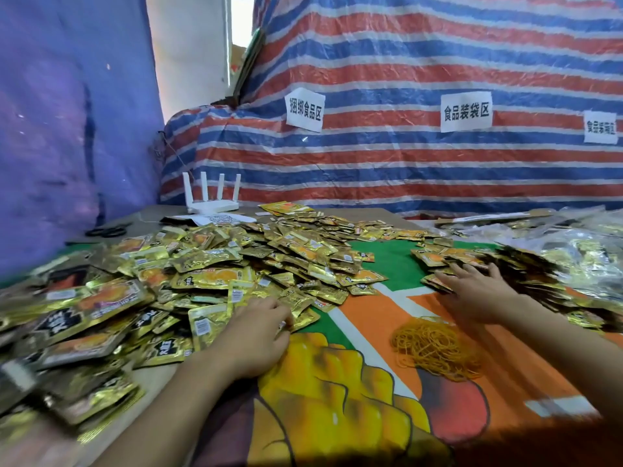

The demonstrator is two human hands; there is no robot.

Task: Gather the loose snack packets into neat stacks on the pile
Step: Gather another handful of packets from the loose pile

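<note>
Right at our left fingertips (285, 316) is the first risk: they are bent down onto the slippery gold foil snack packets (209, 264) at the near edge of the big loose heap. Whether they pinch one or only press on it we cannot tell, and if they drag back now, smooth foil on foil could bring a whole slide of packets down onto the green and orange printed cloth (387, 267). On the other side, the spread fingers (494, 269) of our right hand (472, 288) lie flat on the smaller pile of gold packets (438, 257). A push from them could fan that pile out instead of squaring it, or shove stray packets towards the tangle of yellow rubber bands (435, 345) lying near, just this side of the wrist. Motion blur on the right hides how tidy that pile really is. Now the pose: our left hand (259, 328) sits knuckles up, fingers curled close together, with the wrist low and the forearm running back to the near left. The right hand is palm down and fingers apart, and its forearm reaches in from the near right, well apart from the left.
</note>
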